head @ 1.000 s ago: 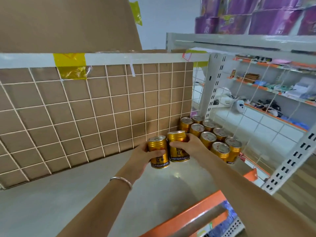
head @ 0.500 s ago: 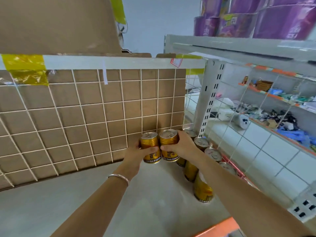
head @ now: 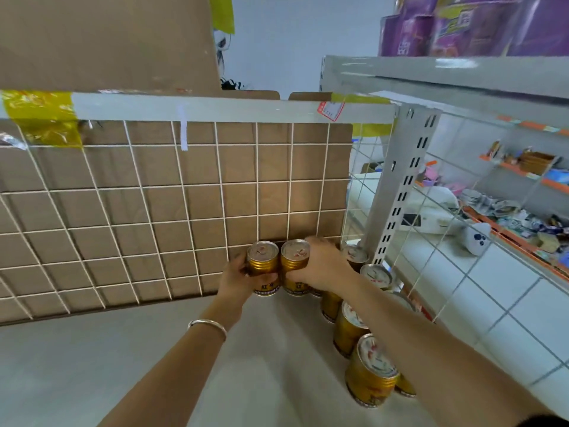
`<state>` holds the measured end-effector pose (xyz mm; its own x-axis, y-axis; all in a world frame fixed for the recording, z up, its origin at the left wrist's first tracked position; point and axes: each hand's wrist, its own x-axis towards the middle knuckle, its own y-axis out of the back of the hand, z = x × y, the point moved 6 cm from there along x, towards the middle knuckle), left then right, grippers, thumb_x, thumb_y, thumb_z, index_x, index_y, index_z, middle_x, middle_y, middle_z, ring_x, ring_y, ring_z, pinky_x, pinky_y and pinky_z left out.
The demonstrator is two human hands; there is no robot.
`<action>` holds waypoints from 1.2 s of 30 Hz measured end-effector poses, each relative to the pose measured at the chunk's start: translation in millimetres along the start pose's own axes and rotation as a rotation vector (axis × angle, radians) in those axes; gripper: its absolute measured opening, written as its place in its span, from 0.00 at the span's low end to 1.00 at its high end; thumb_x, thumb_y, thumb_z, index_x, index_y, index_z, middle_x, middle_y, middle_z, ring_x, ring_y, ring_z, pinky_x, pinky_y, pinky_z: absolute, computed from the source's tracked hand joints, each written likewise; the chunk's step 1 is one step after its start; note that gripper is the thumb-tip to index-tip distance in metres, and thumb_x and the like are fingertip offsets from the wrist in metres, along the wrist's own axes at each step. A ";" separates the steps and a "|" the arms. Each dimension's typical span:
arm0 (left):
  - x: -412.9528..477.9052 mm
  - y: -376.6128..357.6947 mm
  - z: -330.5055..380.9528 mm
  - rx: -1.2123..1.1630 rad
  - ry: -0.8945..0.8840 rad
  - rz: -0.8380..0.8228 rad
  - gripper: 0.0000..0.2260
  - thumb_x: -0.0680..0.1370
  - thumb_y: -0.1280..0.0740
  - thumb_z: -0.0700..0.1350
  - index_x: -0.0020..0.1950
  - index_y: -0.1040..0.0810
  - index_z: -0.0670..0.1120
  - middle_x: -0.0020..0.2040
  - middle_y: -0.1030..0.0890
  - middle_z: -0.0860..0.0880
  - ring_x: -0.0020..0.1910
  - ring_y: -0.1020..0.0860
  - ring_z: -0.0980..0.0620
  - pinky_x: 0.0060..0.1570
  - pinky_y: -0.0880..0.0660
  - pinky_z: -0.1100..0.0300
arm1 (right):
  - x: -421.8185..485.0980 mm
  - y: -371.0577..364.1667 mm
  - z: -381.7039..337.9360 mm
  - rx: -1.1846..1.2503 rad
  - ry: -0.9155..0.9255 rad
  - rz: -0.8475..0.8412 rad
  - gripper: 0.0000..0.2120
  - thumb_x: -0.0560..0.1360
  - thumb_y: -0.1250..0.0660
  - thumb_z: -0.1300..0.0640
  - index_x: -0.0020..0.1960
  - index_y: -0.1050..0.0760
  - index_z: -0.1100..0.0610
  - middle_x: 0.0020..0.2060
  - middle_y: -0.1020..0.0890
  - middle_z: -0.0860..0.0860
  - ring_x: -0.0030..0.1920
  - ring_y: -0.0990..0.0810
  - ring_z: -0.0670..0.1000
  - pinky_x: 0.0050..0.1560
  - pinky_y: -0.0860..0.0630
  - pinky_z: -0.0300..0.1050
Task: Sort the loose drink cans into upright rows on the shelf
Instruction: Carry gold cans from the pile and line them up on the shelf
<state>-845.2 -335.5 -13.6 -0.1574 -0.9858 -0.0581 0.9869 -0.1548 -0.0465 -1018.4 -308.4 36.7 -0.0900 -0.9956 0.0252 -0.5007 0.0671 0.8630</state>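
Note:
Two gold drink cans stand upright side by side against the back grid of the grey shelf [head: 92, 365]. My left hand [head: 238, 280] grips the left can [head: 262, 263] from its left side. My right hand [head: 323, 266] grips the right can [head: 294, 261], fingers curled over its far side. Several more gold cans [head: 371, 369] stand upright in rows along the shelf's right edge, partly hidden behind my right forearm.
A white wire grid [head: 154, 211] backed by brown cardboard closes the shelf's rear. A perforated grey upright [head: 397, 195] and a wire side panel bound the right. Beyond lie other shelves with small goods [head: 508, 211]; purple packs [head: 462, 23] sit on top.
Both hands have carried the two cans farther back, up to the rear grid beside the row of cans. The camera has moved closer and looks more steeply down.

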 end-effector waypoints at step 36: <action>-38.5 13.1 -27.8 0.951 0.028 0.028 0.29 0.74 0.31 0.53 0.72 0.38 0.50 0.67 0.30 0.45 0.67 0.34 0.44 0.66 0.35 0.52 | -24.7 -16.7 -29.1 -0.434 0.147 0.067 0.31 0.75 0.36 0.58 0.75 0.43 0.48 0.73 0.41 0.52 0.74 0.46 0.56 0.72 0.54 0.61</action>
<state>-827.3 -297.7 -39.7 -0.1220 -0.9899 -0.0719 0.6048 -0.1316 0.7854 -982.8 -286.8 36.3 0.0293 -0.9907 0.1326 -0.0887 0.1295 0.9876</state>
